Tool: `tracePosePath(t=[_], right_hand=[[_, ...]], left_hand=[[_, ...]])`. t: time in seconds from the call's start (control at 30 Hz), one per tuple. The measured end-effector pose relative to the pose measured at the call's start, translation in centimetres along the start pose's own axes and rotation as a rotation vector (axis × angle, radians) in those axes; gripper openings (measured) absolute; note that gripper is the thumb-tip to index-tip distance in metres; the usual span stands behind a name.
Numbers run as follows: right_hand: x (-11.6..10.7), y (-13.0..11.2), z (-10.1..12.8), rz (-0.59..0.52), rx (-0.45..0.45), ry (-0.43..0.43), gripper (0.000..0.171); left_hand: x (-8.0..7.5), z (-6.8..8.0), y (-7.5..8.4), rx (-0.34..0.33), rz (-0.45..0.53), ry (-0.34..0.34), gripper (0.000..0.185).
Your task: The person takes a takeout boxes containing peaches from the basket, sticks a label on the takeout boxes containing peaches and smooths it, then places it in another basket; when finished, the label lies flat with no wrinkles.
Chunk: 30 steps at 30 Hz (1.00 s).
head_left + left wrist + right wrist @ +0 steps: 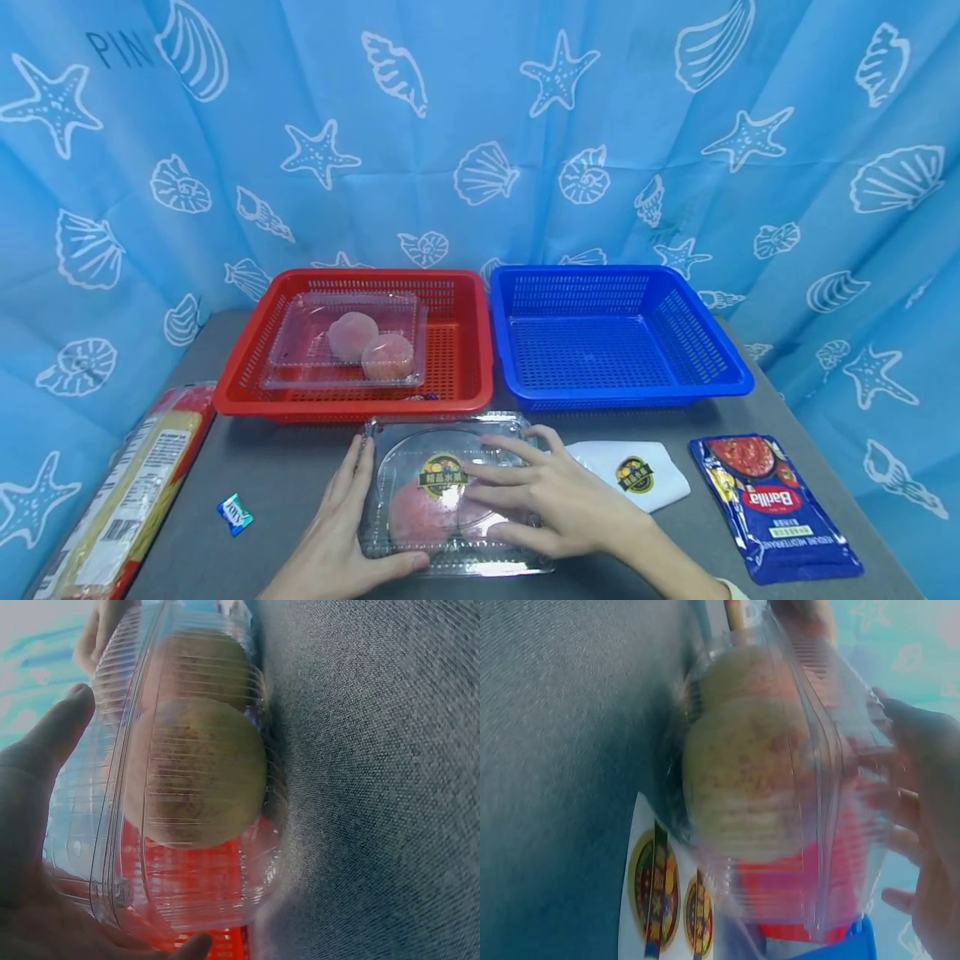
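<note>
A clear plastic clamshell box [450,554] with two peaches [422,515] inside lies closed on the table in front of the red basket. A round label [442,475] sits on its lid. My left hand [341,529] rests against the box's left side, its thumb along the front edge and its fingers extended. Spread across the right part of the lid, my right hand [528,492] touches the plastic with its fingertips. The right wrist view shows the peaches [742,780] through the ribbed wall, beside a white sheet with round labels [654,892].
At the back, the red basket [345,408] holds another clear box with two peaches [352,336], left of a blue basket [622,392]. A pasta pack [135,492] and small wrapped sweet [235,513] lie left. The label sheet [667,475] and blue sauce pouch [776,508] lie right.
</note>
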State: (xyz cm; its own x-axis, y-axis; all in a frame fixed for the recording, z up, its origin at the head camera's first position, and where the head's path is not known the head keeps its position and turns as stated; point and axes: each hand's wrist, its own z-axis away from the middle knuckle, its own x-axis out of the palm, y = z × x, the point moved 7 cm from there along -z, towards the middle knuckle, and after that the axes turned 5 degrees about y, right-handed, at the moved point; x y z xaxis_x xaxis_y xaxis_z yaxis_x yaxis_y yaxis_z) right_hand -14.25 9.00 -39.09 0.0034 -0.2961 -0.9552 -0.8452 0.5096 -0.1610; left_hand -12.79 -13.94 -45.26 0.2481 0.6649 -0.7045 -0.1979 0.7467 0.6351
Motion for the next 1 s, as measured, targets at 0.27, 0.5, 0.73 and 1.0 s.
tracePosePath(t=[0.27,0.5,0.73,1.0], right_hand=[[-0.3,1.9,2.0,-0.104,0.168,0.208,0.066],[1.4,3.3,4.1,-0.429,0.446,0.22,0.114],[2.9,2.7,4.8,-0.788,0.495,0.149,0.14],[3.0,1.4,5.5,-1.006,0.708,0.115,0.137]], left_hand=[[-0.1,-0.2,-0.2,0.039,0.085,-0.022,0.149],[-0.4,-0.1,-1.6,0.029,0.203,-0.044,0.153],[-0.6,-0.4,-1.3,0.071,0.232,-0.003,0.143],[-0.9,0.8,-0.9,0.025,0.289,-0.014,0.138]])
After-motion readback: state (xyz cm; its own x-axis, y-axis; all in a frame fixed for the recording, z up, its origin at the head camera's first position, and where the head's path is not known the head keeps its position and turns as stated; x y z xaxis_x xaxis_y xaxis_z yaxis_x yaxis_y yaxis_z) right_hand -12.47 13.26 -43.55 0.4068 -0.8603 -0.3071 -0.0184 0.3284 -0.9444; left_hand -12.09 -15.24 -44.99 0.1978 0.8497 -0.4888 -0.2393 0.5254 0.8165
